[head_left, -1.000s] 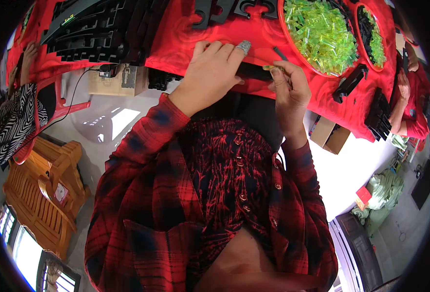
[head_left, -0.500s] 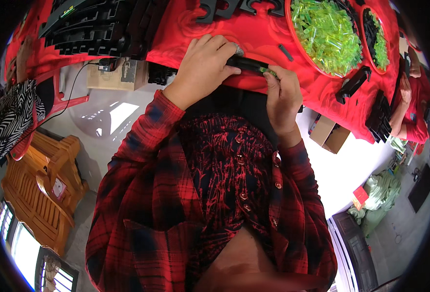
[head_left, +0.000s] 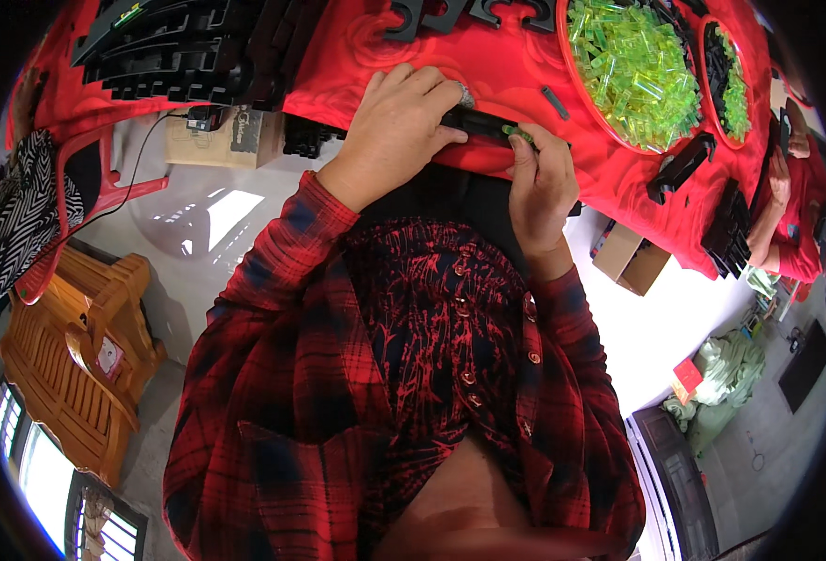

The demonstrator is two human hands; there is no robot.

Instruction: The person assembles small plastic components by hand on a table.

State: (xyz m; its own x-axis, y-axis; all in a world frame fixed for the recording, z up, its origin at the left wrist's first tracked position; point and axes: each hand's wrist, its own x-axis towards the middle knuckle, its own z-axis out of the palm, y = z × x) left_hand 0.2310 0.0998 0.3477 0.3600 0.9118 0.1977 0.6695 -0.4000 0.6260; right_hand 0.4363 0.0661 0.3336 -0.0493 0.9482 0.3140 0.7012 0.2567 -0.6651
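Near the front edge of the red-covered table, a long black plastic part (head_left: 478, 122) spans the space between my hands. My left hand (head_left: 399, 122) wraps its left end from above, fingers closed. A small translucent green piece (head_left: 516, 133) sits at the part's right end. There my right hand (head_left: 542, 178) pinches with thumb and fingers, the thumb against the green piece. My left fingers partly hide the black part. A round orange-rimmed basket (head_left: 567, 65) heaped with similar green pieces stands right of my hands, and a small dark strip (head_left: 555, 102) lies before it.
Black plastic parts (head_left: 174, 61) are stacked at far left. A second basket (head_left: 738, 142) holds green and black pieces. A black part (head_left: 682, 168) and a black pile (head_left: 729, 229) lie at the right edge. Another person's arm (head_left: 768, 215) is beyond them. A cardboard box (head_left: 630, 260) stands below.
The view has shifted slightly. Both hands keep nearly the same places on the black part; the right thumb and fingers have moved a little around the green piece.
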